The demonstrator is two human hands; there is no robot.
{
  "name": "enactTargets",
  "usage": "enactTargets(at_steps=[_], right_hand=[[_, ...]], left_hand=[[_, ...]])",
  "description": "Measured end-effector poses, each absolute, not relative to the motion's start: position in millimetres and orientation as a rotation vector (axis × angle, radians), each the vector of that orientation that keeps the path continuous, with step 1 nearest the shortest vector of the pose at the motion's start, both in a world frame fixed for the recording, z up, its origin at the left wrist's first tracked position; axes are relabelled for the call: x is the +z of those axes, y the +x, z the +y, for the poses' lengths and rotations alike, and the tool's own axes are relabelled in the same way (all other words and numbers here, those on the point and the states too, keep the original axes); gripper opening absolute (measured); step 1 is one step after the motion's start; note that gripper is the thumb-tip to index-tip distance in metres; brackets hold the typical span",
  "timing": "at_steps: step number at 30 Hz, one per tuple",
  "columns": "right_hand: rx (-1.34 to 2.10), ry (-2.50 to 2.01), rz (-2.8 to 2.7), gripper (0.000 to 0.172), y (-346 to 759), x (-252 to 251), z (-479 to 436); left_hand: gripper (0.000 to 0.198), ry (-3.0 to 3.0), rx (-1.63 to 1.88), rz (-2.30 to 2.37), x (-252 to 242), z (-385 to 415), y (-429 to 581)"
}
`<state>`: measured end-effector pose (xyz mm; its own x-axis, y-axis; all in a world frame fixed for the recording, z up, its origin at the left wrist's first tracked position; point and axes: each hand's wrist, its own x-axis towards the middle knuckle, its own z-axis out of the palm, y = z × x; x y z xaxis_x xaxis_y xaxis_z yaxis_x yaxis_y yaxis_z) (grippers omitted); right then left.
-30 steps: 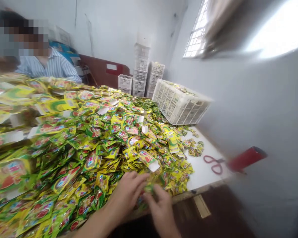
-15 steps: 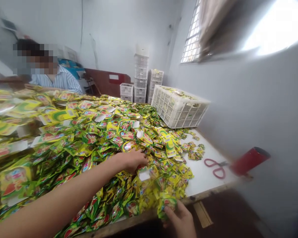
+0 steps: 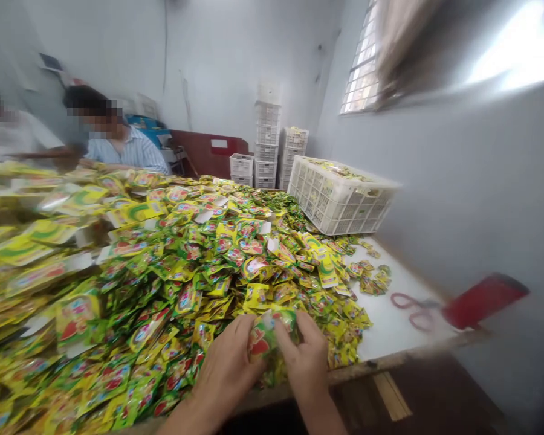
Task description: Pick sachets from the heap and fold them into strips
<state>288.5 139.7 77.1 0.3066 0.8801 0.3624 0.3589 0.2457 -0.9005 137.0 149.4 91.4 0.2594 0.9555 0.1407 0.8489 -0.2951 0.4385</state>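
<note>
Most of a white flat tabletop point(image 3: 381, 329) under a loose heap of glossy yellow-and-green printed packets point(image 3: 185, 254), probably banked up for easy reach. Farther off, a white slatted plastic crate point(image 3: 344, 196), likely set back for elbow room. Pinched by fingers of left hand point(image 3: 226, 362) and right hand point(image 3: 306, 362) near the front edge, likely for steadiness: at least one shiny green packet with red print point(image 3: 259, 343).

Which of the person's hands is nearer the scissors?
Right. The right hand, holding a packet, is left of the scissors and nearer the camera; the left hand, at the packet's other side, is farther left.
</note>
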Motion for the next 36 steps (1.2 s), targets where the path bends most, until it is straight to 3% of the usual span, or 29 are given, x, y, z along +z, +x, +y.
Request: enactTargets(at_steps=[5, 12, 16, 19, 21, 23, 27, 31, 36], right_hand=[[0.612, -1.327, -1.555, 0.017, 262.1, 63.1, 132.6], [0.67, -1.194, -1.724, 0.009, 243.9, 68.4, 123.5], [0.837, -1.374, -1.709, 0.022, 234.6, 61.5, 119.6], [0.924, -1.446, -1.744, 0.025, 233.8, 63.6, 121.6], [1.006, -1.337, -1.876, 0.018, 236.5, 69.5, 121.4], [1.144, -1.195, -2.015, 0.01, 240.2, 75.8, 118.8], [1.287, -1.141, -1.974, 0.021, 239.9, 73.2, 108.2], [1.202, -1.06, -1.948, 0.008, 225.5, 47.8, 87.0], [1.408, -0.9, -1.93, 0.012, 218.6, 29.2, 57.9]], left_hand=[[0.031, 2.121, 0.578, 1.789, 67.0, 120.3, 107.2], [0.041, 1.885, 0.754, 1.785, 48.1, 102.8, 85.5], [0.049, 2.005, 0.787, 1.886, 39.0, 98.9, 80.1], [0.04, 1.995, 0.784, 1.935, 34.0, 91.9, 81.0], [0.031, 1.894, 0.811, 1.834, 28.9, 83.2, 80.4], [0.035, 1.704, 0.854, 1.656, 21.9, 71.0, 76.8], [0.046, 1.214, 0.937, 1.307, 11.4, 41.0, 64.5], [0.042, 0.867, 1.001, 1.008, 12.2, 16.7, 55.2], [0.038, 0.753, 1.002, 1.021, 16.7, 3.5, 49.3]])
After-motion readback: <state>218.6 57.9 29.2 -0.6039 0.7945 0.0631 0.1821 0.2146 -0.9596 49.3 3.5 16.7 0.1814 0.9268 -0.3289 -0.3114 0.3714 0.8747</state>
